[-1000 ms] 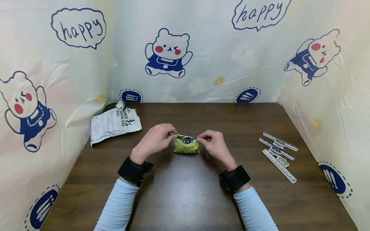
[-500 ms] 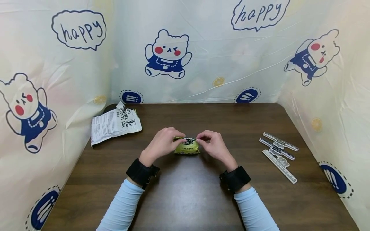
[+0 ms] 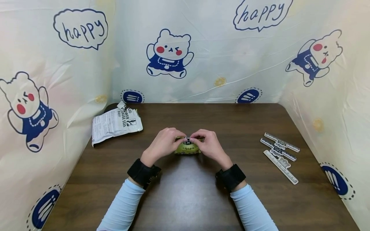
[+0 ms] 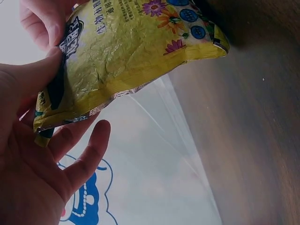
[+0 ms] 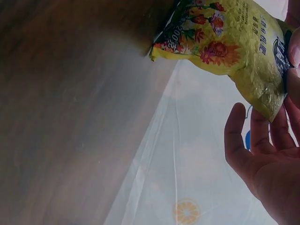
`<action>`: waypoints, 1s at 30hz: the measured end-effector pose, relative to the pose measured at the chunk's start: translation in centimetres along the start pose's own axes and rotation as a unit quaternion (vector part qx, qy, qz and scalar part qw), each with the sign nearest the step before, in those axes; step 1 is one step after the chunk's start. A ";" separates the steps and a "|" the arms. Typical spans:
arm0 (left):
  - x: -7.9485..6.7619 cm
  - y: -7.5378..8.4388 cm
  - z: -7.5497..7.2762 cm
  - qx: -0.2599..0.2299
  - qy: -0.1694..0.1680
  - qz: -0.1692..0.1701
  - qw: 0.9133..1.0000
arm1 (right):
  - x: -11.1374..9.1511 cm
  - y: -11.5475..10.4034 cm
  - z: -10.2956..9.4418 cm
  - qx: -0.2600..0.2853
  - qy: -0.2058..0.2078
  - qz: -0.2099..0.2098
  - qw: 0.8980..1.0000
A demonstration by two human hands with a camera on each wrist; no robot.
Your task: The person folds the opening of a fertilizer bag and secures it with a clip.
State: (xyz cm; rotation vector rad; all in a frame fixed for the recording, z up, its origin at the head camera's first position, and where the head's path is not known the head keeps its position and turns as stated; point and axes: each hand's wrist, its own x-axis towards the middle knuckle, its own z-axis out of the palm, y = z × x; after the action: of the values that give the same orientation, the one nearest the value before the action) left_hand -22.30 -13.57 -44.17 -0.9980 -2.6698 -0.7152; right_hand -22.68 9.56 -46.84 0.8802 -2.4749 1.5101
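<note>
A small yellow-green packet (image 3: 188, 148) printed with flowers and dark lettering stands on the table between the two hands. My left hand (image 3: 163, 142) pinches its top edge left of the middle, thumb on the near side. Close beside it, my right hand (image 3: 211, 146) pinches the same edge from the right. In the left wrist view the packet (image 4: 122, 56) looks plump and creased, its upper edge between thumb and fingers. The right wrist view has the packet (image 5: 225, 42) with its lower corner near the loosely spread fingers (image 5: 262, 136).
A white printed soil bag (image 3: 115, 125) lies at the table's back left, over something dark. To the right, several ruler-like clips (image 3: 280, 163) lie side by side on the brown table (image 3: 185, 199). A patterned curtain (image 3: 214, 51) surrounds the table's back and sides.
My left hand has moved right along the packet's top edge. More recently, my right hand has slid left along it, so the hands are closer together. The bag and clips stay put.
</note>
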 end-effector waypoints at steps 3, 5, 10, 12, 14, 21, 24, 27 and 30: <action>0.0 0.1 0.0 0.002 0.000 -0.002 1.000 | 0.0 0.1 0.1 -0.005 0.010 -0.011 1.000; 0.1 0.1 -0.1 0.002 -0.001 -0.005 1.000 | 0.0 0.2 0.2 -0.009 0.014 -0.017 1.000; 0.1 0.1 -0.1 -0.001 -0.006 -0.016 1.000 | -0.2 0.5 0.0 -0.002 0.015 -0.020 1.000; 0.1 0.1 -0.1 -0.002 -0.008 -0.022 1.000 | -0.3 0.6 -0.3 0.005 0.013 -0.017 1.000; 0.0 0.1 -0.1 -0.002 -0.009 -0.028 1.000 | -0.4 0.8 -0.5 0.006 0.013 -0.009 1.000; 0.0 0.1 0.1 -0.017 -0.011 -0.039 0.999 | -0.5 0.9 -1.0 -0.002 0.010 0.009 1.000; 0.0 0.1 0.2 -0.027 -0.016 -0.040 0.999 | -0.5 0.8 -1.0 -0.003 0.007 0.016 1.000; 0.0 0.2 0.2 -0.033 -0.017 -0.040 0.999 | -0.6 0.7 -1.1 -0.004 0.002 0.023 1.000; 0.1 0.3 0.1 -0.037 -0.016 -0.039 0.998 | -0.5 0.6 -1.5 0.001 -0.009 0.033 0.999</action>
State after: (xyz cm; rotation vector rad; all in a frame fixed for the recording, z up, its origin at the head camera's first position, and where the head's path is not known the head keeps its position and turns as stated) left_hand -22.19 -13.33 -44.09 -0.9358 -2.7407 -0.8255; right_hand -22.88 11.25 -46.79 0.8256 -2.5392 1.5323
